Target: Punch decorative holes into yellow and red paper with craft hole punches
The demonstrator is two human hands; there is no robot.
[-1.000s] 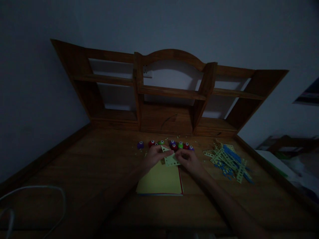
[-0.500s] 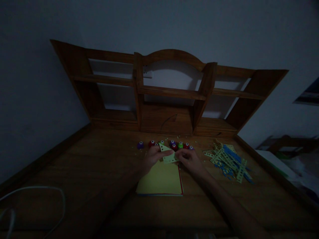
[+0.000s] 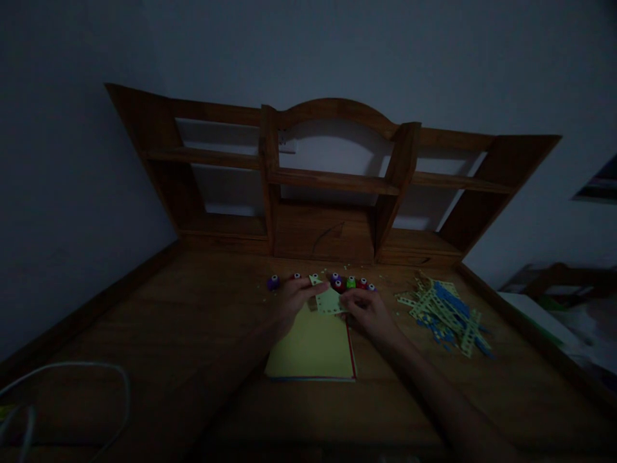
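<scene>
- Drawn back since half a second ago, apart from right hand (image 3: 367,310): thumb of left hand (image 3: 293,301).
- Between both: pale perforated plate (image 3: 328,302), pinched by left hand; right fingertips at its edge, grip hidden.
- Nearer than both: yellow sheet (image 3: 311,350).

Pale-green plate (image 3: 330,302), hole-dotted; yellow paper (image 3: 313,350); blue strips (image 3: 450,298).
</scene>
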